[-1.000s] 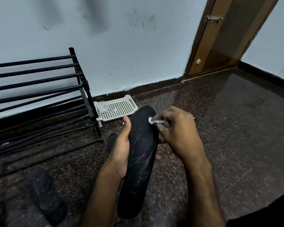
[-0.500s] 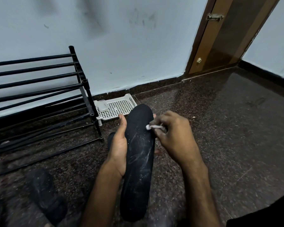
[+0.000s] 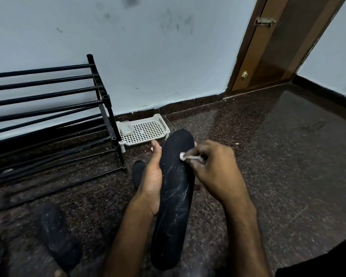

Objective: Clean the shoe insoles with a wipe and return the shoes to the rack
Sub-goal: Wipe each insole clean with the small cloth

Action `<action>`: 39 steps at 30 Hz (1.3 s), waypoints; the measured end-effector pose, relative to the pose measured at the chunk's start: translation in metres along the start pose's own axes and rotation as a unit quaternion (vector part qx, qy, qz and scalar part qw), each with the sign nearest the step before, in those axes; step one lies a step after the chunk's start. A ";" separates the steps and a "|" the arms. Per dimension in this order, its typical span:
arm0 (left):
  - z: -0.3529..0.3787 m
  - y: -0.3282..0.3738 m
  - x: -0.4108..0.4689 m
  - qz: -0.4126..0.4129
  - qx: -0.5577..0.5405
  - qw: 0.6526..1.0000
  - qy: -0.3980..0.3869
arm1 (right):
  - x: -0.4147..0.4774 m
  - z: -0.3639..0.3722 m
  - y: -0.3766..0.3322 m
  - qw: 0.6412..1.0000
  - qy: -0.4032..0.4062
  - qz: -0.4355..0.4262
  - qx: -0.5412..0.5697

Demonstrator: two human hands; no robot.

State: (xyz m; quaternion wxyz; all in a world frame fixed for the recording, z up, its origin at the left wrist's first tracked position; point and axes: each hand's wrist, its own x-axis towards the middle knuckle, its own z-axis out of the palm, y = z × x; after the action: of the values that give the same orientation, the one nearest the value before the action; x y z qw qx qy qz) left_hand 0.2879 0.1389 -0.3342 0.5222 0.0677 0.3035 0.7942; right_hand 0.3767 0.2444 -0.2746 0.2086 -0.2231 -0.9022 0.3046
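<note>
A long black insole [image 3: 174, 200], streaked with pale dust, stands tilted in the middle of the head view. My left hand [image 3: 151, 180] grips it from the left side, thumb up along its edge. My right hand [image 3: 214, 170] pinches a small white wipe [image 3: 188, 156] and presses its tip against the insole's upper part. A second dark insole or shoe [image 3: 138, 172] lies on the floor just behind my left hand. Another black insole [image 3: 56, 236] lies blurred at the lower left. The black shoe rack [image 3: 100, 100] stands at the left against the wall.
A white perforated plastic tray [image 3: 146, 129] with a small clear box [image 3: 126, 127] sits on the floor beside the rack. A brown wooden door [image 3: 274, 48] is at the back right. The floor is dark speckled granite [image 3: 268, 156].
My right hand has moved the wipe down and leftward across the insole's upper part. The insole and my left hand have shifted slightly left.
</note>
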 end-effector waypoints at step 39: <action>0.000 -0.005 0.002 0.029 -0.007 0.999 0.016 | 0.002 0.017 -0.036 0.999 0.024 -0.033 -0.012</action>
State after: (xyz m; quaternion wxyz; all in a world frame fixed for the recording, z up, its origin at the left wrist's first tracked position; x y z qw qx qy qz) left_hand 0.2912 0.1418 -0.3371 0.4944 0.0601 0.3043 0.8120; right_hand 0.3569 0.2122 -0.2634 0.2377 -0.2027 -0.9075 0.2809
